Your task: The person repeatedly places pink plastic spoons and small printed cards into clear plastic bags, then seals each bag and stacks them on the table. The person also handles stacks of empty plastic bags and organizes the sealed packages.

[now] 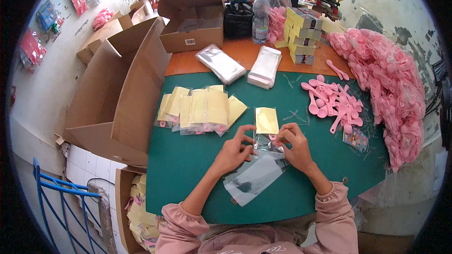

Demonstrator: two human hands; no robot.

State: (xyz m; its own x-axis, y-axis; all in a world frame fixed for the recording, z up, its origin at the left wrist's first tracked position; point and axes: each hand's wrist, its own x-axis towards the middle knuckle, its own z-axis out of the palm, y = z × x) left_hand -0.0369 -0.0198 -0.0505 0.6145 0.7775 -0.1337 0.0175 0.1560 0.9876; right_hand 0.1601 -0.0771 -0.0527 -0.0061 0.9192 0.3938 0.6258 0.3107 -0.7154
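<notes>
A clear plastic bag (pixel 262 145) lies in front of me with a pale yellow card (pixel 267 121) in its far part. A bit of pink shows at the card's near edge. At the bag's left edge, my left hand (pixel 235 149) has its fingers curled and gripping the film. On the opposite side my right hand (pixel 295 146) pinches the bag between thumb and fingers, close to the pink part. Just nearer to me, a fanned stack of flat clear bags (pixel 254 178) rests on the green table mat (pixel 188 178).
Filled bags with yellow cards (pixel 205 110) lie left, beside a large open carton (pixel 113 89). Pink spoons (pixel 336 103) are heaped right, near a long pile of bagged pink spoons (pixel 395 89). Behind stand two bag stacks (pixel 265 66), a water bottle (pixel 260 19) and stacked yellow card bundles (pixel 302 33).
</notes>
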